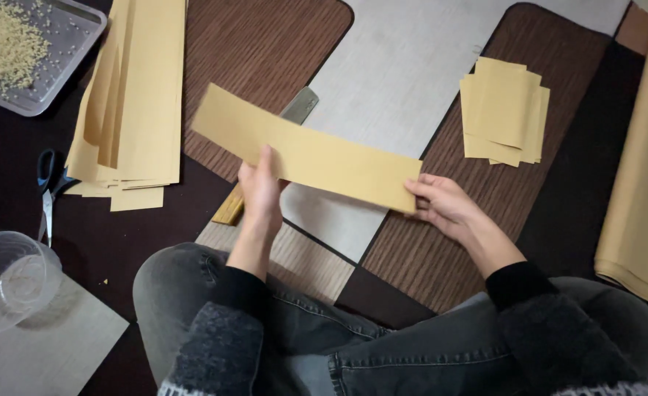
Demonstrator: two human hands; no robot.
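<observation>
The left hand (259,192) is pinching the long tan paper strip (306,149) near its lower edge, thumb lying up over the face and the other fingers hidden behind, while the right hand (445,205) is gripping the strip's right end between thumb and curled fingers; the strip is hovering flat and slightly tilted above the floor mats at the centre, its left end rising toward 10 o'clock. It is looking smooth, uncreased and evenly cut, a plain kraft-coloured band. As a judgement, the work is appearing partway through: a small pile of squarish tan pieces (503,111) is lying at 2 o'clock, while a thick stack of long strips (130,103) is waiting at 10 o'clock and a big tan sheet (643,183) is draping at 3 o'clock. Scissors (48,192) are resting at 9 o'clock, a metal tray of grains (71,29) at 11 o'clock, a clear plastic bowl (9,279) at 8 o'clock
</observation>
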